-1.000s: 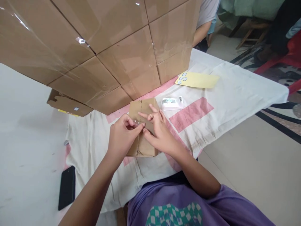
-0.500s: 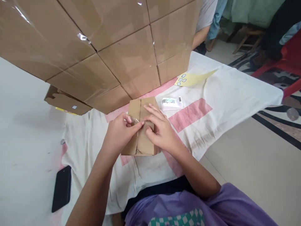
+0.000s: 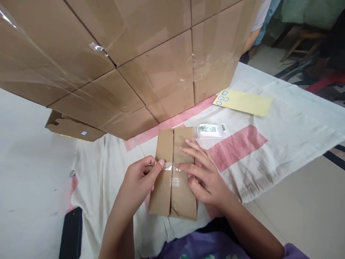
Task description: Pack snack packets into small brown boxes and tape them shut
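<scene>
A small cardboard box (image 3: 161,194) lies on the cloth in front of me, its two top flaps meeting at a lengthwise seam. Across that seam runs a short strip of clear tape (image 3: 168,166). My left hand (image 3: 141,178) is closed in a pinch at the strip's left end, thumb and forefinger together. On the right flap rests my right hand (image 3: 203,172), its fingers spread and one fingertip touching the tape's right end. A second clear patch (image 3: 175,181) shows just below the strip. Beyond the box sits a white tape dispenser (image 3: 211,132).
Stacked cardboard boxes (image 3: 161,75) rise like a wall behind the work spot. A yellow card (image 3: 248,103) with small pale stickers lies to the right. At the lower left is a black phone (image 3: 70,233). Another person's arm (image 3: 251,40) shows past the stack.
The strip now stretches across the seam, where the left hand held it near the flaps before. My right fingers have shifted right of the seam. The box appears lower in view.
</scene>
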A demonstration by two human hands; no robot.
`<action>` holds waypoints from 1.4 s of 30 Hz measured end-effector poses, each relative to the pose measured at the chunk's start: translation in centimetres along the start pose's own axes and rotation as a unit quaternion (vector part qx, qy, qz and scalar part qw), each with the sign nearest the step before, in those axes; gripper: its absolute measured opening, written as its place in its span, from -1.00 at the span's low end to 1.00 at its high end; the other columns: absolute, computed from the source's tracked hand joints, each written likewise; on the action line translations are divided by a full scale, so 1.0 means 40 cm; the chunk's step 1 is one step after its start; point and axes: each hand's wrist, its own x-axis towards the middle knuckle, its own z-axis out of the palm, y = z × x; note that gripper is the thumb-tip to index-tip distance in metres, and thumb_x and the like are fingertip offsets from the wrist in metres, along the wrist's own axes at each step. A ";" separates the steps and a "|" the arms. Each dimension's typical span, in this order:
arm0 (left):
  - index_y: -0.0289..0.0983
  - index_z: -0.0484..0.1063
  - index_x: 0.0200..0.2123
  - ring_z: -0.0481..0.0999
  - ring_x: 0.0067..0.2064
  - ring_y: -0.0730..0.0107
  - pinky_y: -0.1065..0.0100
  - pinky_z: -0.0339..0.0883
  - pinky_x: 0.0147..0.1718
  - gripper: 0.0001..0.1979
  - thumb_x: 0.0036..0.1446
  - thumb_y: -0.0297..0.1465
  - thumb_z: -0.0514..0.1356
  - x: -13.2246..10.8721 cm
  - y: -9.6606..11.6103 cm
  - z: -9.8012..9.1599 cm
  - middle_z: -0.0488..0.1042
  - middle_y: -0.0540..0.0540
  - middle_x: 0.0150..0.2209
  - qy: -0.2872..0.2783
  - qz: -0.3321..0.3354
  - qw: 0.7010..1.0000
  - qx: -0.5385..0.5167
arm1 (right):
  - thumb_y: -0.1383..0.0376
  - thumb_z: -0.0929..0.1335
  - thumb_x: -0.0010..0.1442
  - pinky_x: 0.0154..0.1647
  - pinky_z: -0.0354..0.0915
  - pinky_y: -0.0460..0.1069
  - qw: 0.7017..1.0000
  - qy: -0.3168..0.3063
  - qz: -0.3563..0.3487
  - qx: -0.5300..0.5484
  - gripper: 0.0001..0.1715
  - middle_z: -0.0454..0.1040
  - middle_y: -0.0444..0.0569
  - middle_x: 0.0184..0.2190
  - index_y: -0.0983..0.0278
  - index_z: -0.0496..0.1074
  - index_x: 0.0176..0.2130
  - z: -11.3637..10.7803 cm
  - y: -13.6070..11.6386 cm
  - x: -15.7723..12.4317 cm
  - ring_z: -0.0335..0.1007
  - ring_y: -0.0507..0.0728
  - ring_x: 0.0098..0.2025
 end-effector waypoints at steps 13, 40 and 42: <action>-0.20 0.04 -0.60 0.10 -0.51 0.49 0.40 0.01 -0.52 -0.49 0.12 -0.03 0.20 0.040 -0.038 -0.003 0.07 0.09 -0.59 -0.016 0.028 0.999 0.039 | 0.49 0.22 0.05 0.28 0.17 0.35 1.000 -0.008 -0.008 0.002 -0.48 0.35 0.04 0.23 0.18 0.47 -0.04 0.018 0.010 0.004 0.09 0.36 0.43; -0.22 0.50 -0.25 0.39 -0.27 0.26 0.28 0.33 -0.19 -0.35 -0.08 0.25 0.28 0.181 -0.192 0.005 0.45 -0.05 -0.32 -0.325 0.080 0.929 -0.160 | 0.05 0.67 -0.23 0.39 0.05 0.15 0.864 -0.358 0.082 0.345 0.51 0.15 0.11 0.41 0.08 -0.02 0.49 -0.143 0.183 0.114 0.14 0.33 0.40; -0.22 0.40 -0.39 0.27 -0.37 0.37 0.35 0.21 -0.33 -0.41 0.05 0.24 0.18 0.189 -0.190 0.018 0.31 0.01 -0.42 -0.316 0.087 0.932 -0.154 | -0.07 0.65 -0.23 0.38 0.05 0.22 0.901 -0.283 0.076 0.320 0.40 0.22 0.09 0.36 0.07 0.13 0.45 -0.207 0.165 0.059 0.19 0.38 0.36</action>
